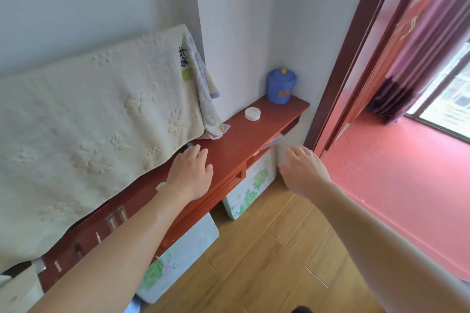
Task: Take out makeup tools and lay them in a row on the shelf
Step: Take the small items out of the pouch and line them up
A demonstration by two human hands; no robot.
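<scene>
A long red-brown shelf (pixel 256 134) runs along the wall from lower left to upper right. Several makeup tools lie side by side on its left part, among them a dark-tipped brush (pixel 78 250) and small pale sticks (pixel 121 213). My left hand (pixel 189 175) hovers flat over the shelf's middle, fingers apart, holding nothing. My right hand (pixel 304 169) floats open beyond the shelf's front edge, over the floor, also empty. A blue lidded pot (pixel 281 86) stands at the shelf's far end, with a small white round jar (pixel 252 113) in front of it.
A large cream towel (pixel 96 119) hangs over the wall side and drapes onto the shelf. Two foam cushions with green flower prints (pixel 251 185) (pixel 178 259) lean under the shelf on the wooden floor. A dark door frame (pixel 356 53) and a red floor lie to the right.
</scene>
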